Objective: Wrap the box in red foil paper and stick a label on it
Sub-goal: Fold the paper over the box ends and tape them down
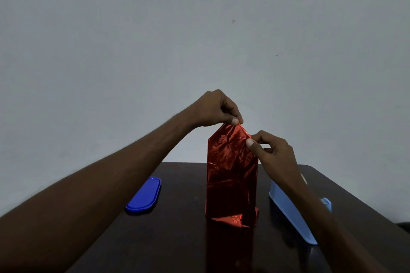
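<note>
Behind everything stands a plain grey wall [199,29], and below it a dark, glossy counter [177,239] carries the things. Upright near the counter's middle stands the box wrapped in red foil paper [231,175], its crinkled sheet rising past the top into a slanted peak, with a folded flap spread on the counter at its foot. The left hand [216,107] reaches over from the left and pinches the very tip of that peak between thumb and fingers. The right hand [274,150] pinches the foil's sloping right edge just below, thumb in front and fingers curled behind. Both forearms stretch in from the near corners. To the left of the box lies a dark blue oval lid [144,195], flat and apart from it. On the right, partly behind the right forearm, sits a light blue container [288,213].
</note>
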Motion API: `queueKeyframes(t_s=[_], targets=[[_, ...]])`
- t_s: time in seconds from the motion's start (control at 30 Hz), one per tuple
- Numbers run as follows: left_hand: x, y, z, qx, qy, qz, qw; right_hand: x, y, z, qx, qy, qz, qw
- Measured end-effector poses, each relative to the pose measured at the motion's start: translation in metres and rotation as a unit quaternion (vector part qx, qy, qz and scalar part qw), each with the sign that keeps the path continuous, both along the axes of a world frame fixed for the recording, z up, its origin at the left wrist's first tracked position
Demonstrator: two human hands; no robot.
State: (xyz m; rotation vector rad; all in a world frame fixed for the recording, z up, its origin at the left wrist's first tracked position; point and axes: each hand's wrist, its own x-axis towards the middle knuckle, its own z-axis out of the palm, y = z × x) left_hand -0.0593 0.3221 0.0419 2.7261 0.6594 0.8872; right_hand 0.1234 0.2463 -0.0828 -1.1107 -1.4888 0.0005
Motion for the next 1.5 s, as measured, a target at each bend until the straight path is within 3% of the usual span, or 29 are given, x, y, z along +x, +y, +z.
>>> queueKeyframes(t_s=[0.9,1.07,1.3,1.5], targets=[[0.008,-0.004,0.011,0.028,0.048,0.019,0.998,-0.004,-0.003,0.0,0.0,0.008,-0.004,1.0],[0.011,0.001,0.011,0.02,0.056,0.03,0.998,-0.006,-0.001,-0.002,0.0,0.045,-0.011,0.999],[0.019,0.011,0.014,0.018,0.109,0.07,0.991,-0.005,0.006,0.01,-0.017,0.084,0.054,0.995],[0.032,0.015,0.025,-0.01,0.208,0.114,0.971,-0.003,0.011,0.014,-0.048,0.108,0.055,0.991]])
